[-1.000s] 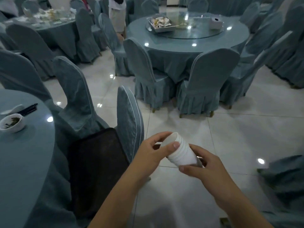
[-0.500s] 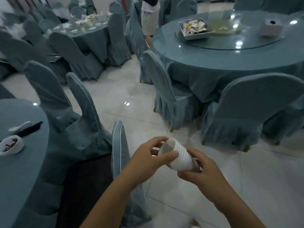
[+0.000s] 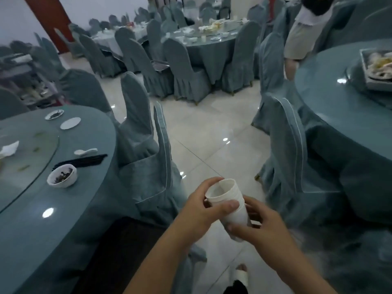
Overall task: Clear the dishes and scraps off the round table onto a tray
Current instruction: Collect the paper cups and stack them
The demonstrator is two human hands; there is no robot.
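Paper, perhaps: cups (image 3: 238,218) between left hand (image 3: 197,211), right hand (image 3: 263,228)

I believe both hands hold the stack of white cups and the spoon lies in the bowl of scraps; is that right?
No: the head view shows the spoon on the table beyond the chopsticks, apart from the bowl. The left hand and right hand do hold the stack of cups.

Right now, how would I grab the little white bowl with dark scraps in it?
Take the bowl by its round outer wall, probably from the side facing you: it stands upright with scraps inside, and black chopsticks lie right behind it.
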